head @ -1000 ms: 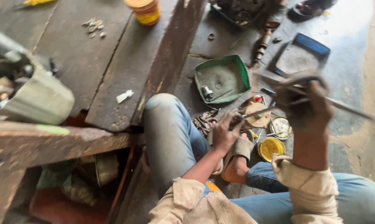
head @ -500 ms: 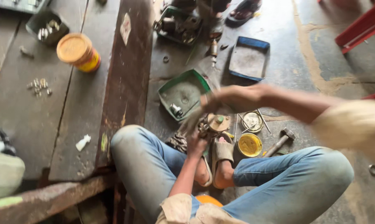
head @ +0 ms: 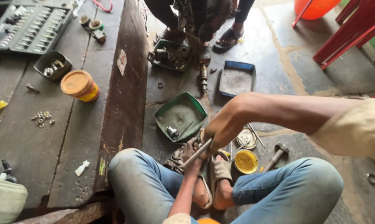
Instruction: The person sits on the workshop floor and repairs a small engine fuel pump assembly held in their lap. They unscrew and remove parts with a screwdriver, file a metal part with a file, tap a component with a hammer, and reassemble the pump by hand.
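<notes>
Steel, long and thin: the rod (head: 197, 152) you hold lies at the middle of the frame, just above your sandalled feet (head: 212, 182). Its long axis runs from upper right down to lower left. Your right hand (head: 224, 126) is clenched around its upper end; your left hand (head: 191, 154) sits at the lower end against a dark metal part (head: 177, 157), though whether its grip is closed you cannot tell from here. Just above lies the green tray (head: 181, 114); to the right, a yellow tin (head: 246, 161) and a hammer (head: 276, 154). The wooden surface (head: 38, 141) fills the left, carrying an orange-lidded jar (head: 80, 85).
</notes>
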Available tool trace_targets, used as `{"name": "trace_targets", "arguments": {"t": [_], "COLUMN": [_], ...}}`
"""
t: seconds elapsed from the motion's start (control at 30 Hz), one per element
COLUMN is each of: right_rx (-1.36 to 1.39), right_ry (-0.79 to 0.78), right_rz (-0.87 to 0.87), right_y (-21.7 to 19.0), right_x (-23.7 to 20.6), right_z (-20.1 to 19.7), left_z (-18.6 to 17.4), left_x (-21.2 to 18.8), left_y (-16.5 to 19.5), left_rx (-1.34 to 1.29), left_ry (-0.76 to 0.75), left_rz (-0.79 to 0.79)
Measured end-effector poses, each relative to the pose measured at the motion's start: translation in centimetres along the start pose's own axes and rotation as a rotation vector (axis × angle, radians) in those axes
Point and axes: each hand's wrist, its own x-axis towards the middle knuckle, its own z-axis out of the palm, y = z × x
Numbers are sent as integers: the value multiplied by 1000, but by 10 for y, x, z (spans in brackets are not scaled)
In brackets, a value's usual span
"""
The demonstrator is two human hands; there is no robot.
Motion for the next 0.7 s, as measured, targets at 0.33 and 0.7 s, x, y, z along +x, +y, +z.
{"name": "trace_targets", "arguments": {"t": [0.33, 0.7], "right_rx": [464, -956], "right_ry": [400, 684], "right_rz": [-308, -599], "right_y": [8, 10], "right_x": [1, -9], "right_z": [18, 11], "left_z": [10, 8], "left_x": [-1, 2], "left_y": [-13, -15], "left_rx": [93, 155], "left_ry": [-12, -4], "left_rz": [57, 69]}}
